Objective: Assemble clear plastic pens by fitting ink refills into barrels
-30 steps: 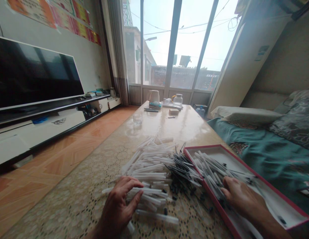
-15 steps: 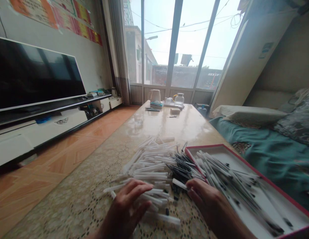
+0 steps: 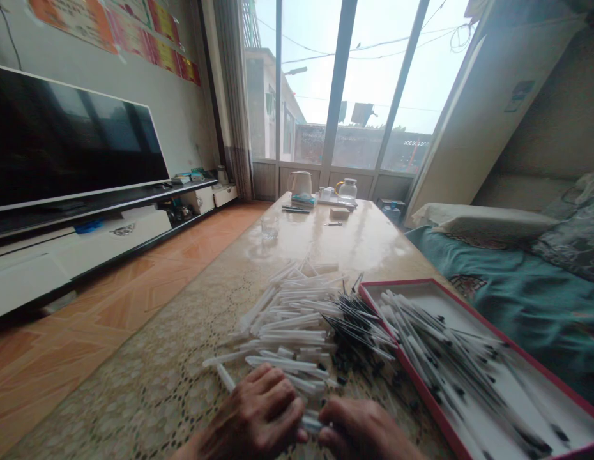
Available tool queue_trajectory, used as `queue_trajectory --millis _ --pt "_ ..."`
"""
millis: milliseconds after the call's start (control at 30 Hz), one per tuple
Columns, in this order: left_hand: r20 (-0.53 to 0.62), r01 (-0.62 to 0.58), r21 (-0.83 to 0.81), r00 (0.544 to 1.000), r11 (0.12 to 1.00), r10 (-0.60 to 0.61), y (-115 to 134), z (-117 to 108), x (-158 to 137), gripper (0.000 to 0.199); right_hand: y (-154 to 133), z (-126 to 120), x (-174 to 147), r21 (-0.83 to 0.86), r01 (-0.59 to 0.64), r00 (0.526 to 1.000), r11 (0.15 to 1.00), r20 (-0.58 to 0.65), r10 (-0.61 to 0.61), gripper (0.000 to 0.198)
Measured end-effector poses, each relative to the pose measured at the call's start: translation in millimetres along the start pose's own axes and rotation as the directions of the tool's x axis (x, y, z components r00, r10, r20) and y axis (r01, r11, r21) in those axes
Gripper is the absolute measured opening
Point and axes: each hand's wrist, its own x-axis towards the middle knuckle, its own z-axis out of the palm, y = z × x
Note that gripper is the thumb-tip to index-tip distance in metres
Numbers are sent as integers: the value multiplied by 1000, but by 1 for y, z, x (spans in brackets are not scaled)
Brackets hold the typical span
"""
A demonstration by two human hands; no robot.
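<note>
The left hand [image 3: 258, 409] and the right hand [image 3: 359, 427] both grasp one white tube [image 3: 311, 422] between them. Rightward, the pens [image 3: 434, 348] inside the box [image 3: 416, 292] seem finished; ahead, many loose tubes [image 3: 292, 337] and dark refills [image 3: 355, 318] remain.

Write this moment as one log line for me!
left hand, right hand: close together, tube between | white tubes: piled on table | black sticks: beside box | box: holding pens

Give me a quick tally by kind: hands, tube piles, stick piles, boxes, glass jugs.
Hands: 2 (left hand, right hand)
White tube pile: 1
Dark stick pile: 1
Red-rimmed box: 1
Glass jug: 1
Total: 6
</note>
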Motion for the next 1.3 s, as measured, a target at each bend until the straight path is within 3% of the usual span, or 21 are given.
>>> queue_trajectory --millis 100,367,467,600,667,733,833,933,1033,1100,1167,1200,1267,1300 --pt "82 39 -2 996 999 -39 2 -2 1 22 -2 -4 -3 -80 -8 999 997 44 12 37" --pt "114 -25 66 993 997 18 8 -1 2 41 -10 -8 -4 -113 50 999 992 -11 -52 41" --pt "204 104 -3 974 995 -101 12 0 -1 42 -16 -15 3 -266 149 984 952 -51 -168 48" --pt "248 270 -159 942 950 -226 5 -12 -4 41 -19 -40 5 -528 222 953 820 -61 -297 56" --pt "282 424 -234 891 875 -356 -6 -20 -5 45 -12 -56 2 -583 160 973 797 -42 -226 46" --pt "353 548 -300 824 781 -443 -19 -25 -5 49 -3 -67 -3 -589 14 989 808 -114 -100 40" --pt "259 670 -302 742 678 -618 -31 -21 -3 38 6 -67 -6 -480 -66 991 875 -132 2 32" --pt "164 687 -356 713 634 -681 -32 -10 -4 25 4 -56 -2 -398 -60 994 915 -107 19 25" --pt "76 659 -399 717 638 -693 -30 -3 -7 36 -6 -49 2 -267 -120 986 956 -145 83 21" --pt "36 661 -445 687 604 -726 -27 -1 -8 34 -11 -47 4 -169 -158 975 973 -182 126 23" --pt "73 672 -560 622 484 -780 -22 0 -7 25 -15 -45 6 -99 -156 975 983 -174 137 26" --pt "143 668 -642 586 376 -798 -19 1 -6 21 -16 -44 7 -78 -144 979 987 -155 130 27" --pt "350 614 -786 545 77 -762 -12 5 -3 24 -17 -39 8 -64 -118 987 991 -116 110 26" --pt "445 572 -817 552 -68 -705 -8 7 -1 28 -18 -37 8 -75 -109 989 991 -113 100 24"
